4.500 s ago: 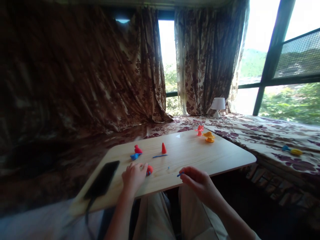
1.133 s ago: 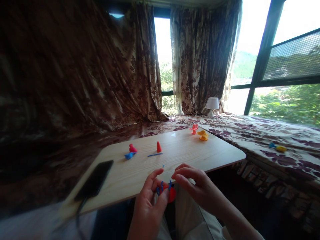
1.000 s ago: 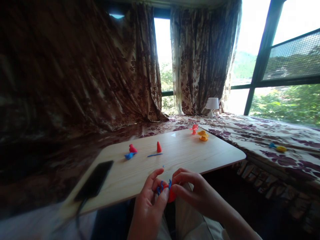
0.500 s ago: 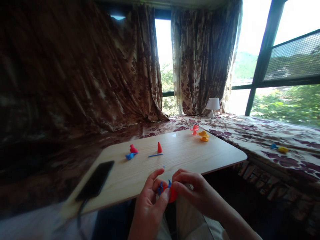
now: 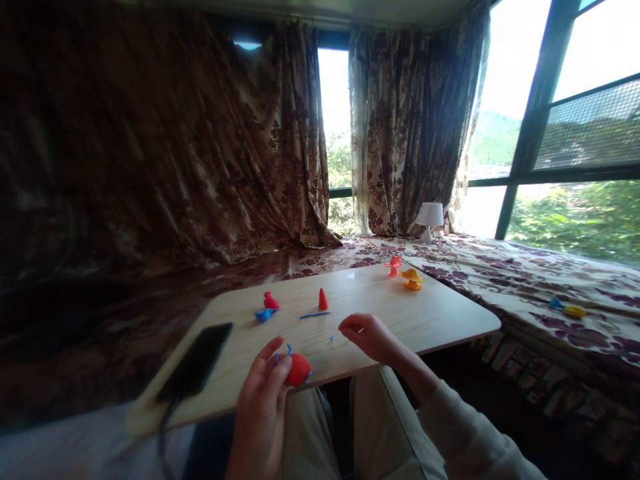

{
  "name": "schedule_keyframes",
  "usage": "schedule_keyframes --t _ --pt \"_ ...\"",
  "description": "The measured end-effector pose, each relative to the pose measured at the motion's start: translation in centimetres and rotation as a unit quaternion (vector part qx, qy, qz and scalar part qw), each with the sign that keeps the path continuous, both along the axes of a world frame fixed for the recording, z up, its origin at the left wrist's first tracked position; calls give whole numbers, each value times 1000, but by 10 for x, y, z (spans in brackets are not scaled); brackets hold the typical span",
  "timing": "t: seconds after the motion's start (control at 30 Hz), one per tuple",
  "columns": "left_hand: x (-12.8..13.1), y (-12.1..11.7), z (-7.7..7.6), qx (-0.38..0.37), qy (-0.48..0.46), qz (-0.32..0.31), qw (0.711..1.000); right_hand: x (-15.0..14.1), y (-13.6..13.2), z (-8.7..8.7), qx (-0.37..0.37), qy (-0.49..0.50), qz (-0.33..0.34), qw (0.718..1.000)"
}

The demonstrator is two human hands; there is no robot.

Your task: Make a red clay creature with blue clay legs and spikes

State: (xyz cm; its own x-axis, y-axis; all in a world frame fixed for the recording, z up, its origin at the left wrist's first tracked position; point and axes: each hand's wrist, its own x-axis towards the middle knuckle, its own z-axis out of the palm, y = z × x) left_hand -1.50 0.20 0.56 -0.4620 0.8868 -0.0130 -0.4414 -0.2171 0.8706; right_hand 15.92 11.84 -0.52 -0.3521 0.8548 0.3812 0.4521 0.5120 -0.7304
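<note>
My left hand [image 5: 265,393] is closed on a red clay ball [image 5: 299,369] just over the table's near edge. Thin blue clay strips [image 5: 289,349] stick up from the ball beside my thumb, and more blue shows at its lower right. My right hand [image 5: 367,335] hovers over the table, apart from the ball, thumb and fingers drawn together; anything between them is too small to make out. A tiny blue clay bit [image 5: 332,339] lies just left of its fingertips. Beyond are a blue clay strip [image 5: 315,315] and an upright red clay cone [image 5: 323,299].
A dark phone-like slab [image 5: 195,360] with a cable lies at the table's left. Pink-red [image 5: 271,301] and blue clay pieces [image 5: 265,315] sit behind it. Coral [image 5: 394,265] and yellow shaped pieces [image 5: 413,280] stand at the far right corner. My knees are under the near edge.
My right hand has left the red ball and moved up and forward over the table. The left hand has shifted left with the ball, now more exposed.
</note>
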Motion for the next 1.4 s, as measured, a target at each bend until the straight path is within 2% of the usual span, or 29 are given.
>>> schedule_keyframes --t 0.1,0.17,0.37,0.5,0.6,0.73,0.97,1.1,1.4 --pt "0 0 -2 -3 -11 6 1000 -11 16 -5 6 -126 7 992" --pt "-1 -2 -1 -5 -16 11 1000 -18 23 -3 10 -173 -6 985" --pt "-10 7 -4 -1 8 -6 1000 -34 56 2 16 -228 -69 971" --pt "-19 24 -6 3 18 -6 1000 -47 75 -6 -9 -261 -115 958" --pt "-22 31 -5 11 5 -2 1000 -55 80 -12 -18 -278 -129 952" --pt "-18 30 -7 -4 -5 -19 1000 -57 79 -16 -2 -289 -129 948" --pt "-8 27 -14 -25 -34 -48 998 -50 84 -10 37 -294 -82 951" --pt "-7 27 -14 -25 -28 -57 998 -52 87 -13 39 -292 -88 952" --pt "-9 27 -19 -42 -60 -57 996 -50 81 -9 34 -198 -51 978"
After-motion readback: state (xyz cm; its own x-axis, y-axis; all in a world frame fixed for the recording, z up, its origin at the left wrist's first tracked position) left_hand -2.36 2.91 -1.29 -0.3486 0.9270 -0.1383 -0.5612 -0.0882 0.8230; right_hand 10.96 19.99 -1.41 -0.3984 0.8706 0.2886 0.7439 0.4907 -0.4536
